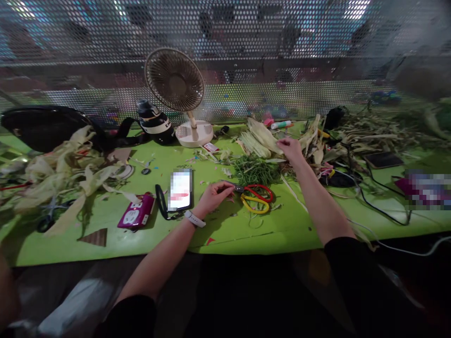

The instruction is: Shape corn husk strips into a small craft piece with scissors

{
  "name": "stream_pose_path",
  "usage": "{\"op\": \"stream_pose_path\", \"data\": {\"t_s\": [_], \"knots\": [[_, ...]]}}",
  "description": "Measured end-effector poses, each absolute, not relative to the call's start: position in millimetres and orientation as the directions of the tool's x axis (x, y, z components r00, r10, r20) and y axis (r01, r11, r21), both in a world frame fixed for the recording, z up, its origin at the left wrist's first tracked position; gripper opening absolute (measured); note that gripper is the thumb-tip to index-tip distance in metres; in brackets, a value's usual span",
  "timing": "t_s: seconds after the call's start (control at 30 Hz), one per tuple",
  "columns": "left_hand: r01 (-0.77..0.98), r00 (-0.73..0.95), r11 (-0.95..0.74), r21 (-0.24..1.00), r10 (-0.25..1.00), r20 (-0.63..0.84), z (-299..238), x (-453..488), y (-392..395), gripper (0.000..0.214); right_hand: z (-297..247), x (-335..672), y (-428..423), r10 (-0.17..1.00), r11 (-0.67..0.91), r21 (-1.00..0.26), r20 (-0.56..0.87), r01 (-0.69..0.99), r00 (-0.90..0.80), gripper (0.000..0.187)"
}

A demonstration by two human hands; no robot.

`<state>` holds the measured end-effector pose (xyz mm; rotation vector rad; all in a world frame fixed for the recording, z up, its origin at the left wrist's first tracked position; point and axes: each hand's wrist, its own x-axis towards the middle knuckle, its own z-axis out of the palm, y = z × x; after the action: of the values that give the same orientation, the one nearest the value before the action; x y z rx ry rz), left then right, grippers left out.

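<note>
My right hand (291,149) reaches to the pile of pale dried corn husks (261,136), with thumb and finger pinched at the edge of one husk. Nearer to me, my left hand (215,193) is closed in a pinch by the blades of the scissors (256,198), which have one red and one yellow handle. What its fingertips hold is too small to make out. A bunch of green stringy strands (254,170) lies just behind the scissors, between my two hands.
A phone (180,190) and a purple box-like device (136,212) lie left of my left hand. Behind stand a desk fan (176,82) and a black bottle (157,124). More husks (70,164) spread at left. A white cable (391,246) crosses the right front edge.
</note>
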<state>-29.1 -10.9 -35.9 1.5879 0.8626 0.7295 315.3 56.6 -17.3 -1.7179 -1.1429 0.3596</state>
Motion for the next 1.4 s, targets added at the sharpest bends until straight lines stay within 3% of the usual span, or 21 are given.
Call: {"op": "stream_pose_path", "data": {"t_s": [0.17, 0.27, 0.4, 0.6, 0.8, 0.9, 1.03, 1.13, 1.2, 1.3, 1.33, 1.4], "knots": [[0.101, 0.508, -0.011, 0.995, 0.86, -0.042, -25, -27, -11, 0.039, -5, 320, 57, 0.791, 0.029, -0.948, 0.216, 0.317, 0.573, 0.011], [0.087, 0.502, 0.012, 0.996, 0.863, -0.054, -16, -27, -11, 0.04, 7, 311, 53, 0.827, 0.111, -0.969, 0.213, 0.22, 0.52, 0.009], [0.066, 0.491, 0.059, 0.996, 0.867, -0.084, -8, -20, -5, 0.044, 21, 289, 46, 0.871, 0.165, -0.956, 0.257, 0.243, 0.418, 0.009], [-0.053, 0.444, 0.114, 0.992, 0.893, -0.079, 0, 10, 8, 0.048, 38, 271, 33, 0.869, 0.179, -0.879, 0.352, 0.443, 0.348, 0.008], [-0.189, 0.42, 0.128, 0.973, 0.907, -0.038, 12, 60, 22, 0.041, 42, 259, 24, 0.961, 0.162, -0.933, 0.224, 0.322, 0.163, 0.016], [-0.272, 0.288, 0.089, 0.958, 0.958, -0.008, 12, 81, 33, 0.029, 40, 261, 21, 0.994, 0.062, -0.916, 0.092, 0.396, 0.057, 0.018], [-0.282, 0.181, 0.109, 0.953, 0.982, -0.058, 8, 87, 47, 0.03, 40, 284, 14, 0.998, -0.057, -0.74, -0.067, 0.67, 0.011, 0.023], [-0.203, 0.24, 0.158, 0.966, 0.965, -0.107, 5, 89, 53, 0.029, 41, 303, 11, 0.98, -0.17, -0.414, 0.027, 0.894, 0.199, 0.019], [-0.103, 0.346, 0.239, 0.965, 0.919, -0.191, 2, 96, 54, 0.028, 42, 307, 13, 0.939, -0.262, -0.224, 0.164, 0.939, 0.302, 0.019], [0.155, 0.556, 0.306, 0.939, 0.759, -0.339, -4, 111, 51, 0.036, 41, 300, 27, 0.922, -0.289, -0.114, 0.233, 0.951, 0.308, 0.024], [0.227, 0.596, 0.297, 0.927, 0.711, -0.374, -6, 114, 50, 0.037, 41, 295, 34, 0.928, -0.276, -0.096, 0.232, 0.956, 0.291, 0.026], [0.425, 0.695, 0.11, 0.899, 0.597, -0.401, -5, 118, 46, 0.036, 41, 282, 47, 0.944, -0.244, -0.061, 0.216, 0.968, 0.251, 0.028]]}}
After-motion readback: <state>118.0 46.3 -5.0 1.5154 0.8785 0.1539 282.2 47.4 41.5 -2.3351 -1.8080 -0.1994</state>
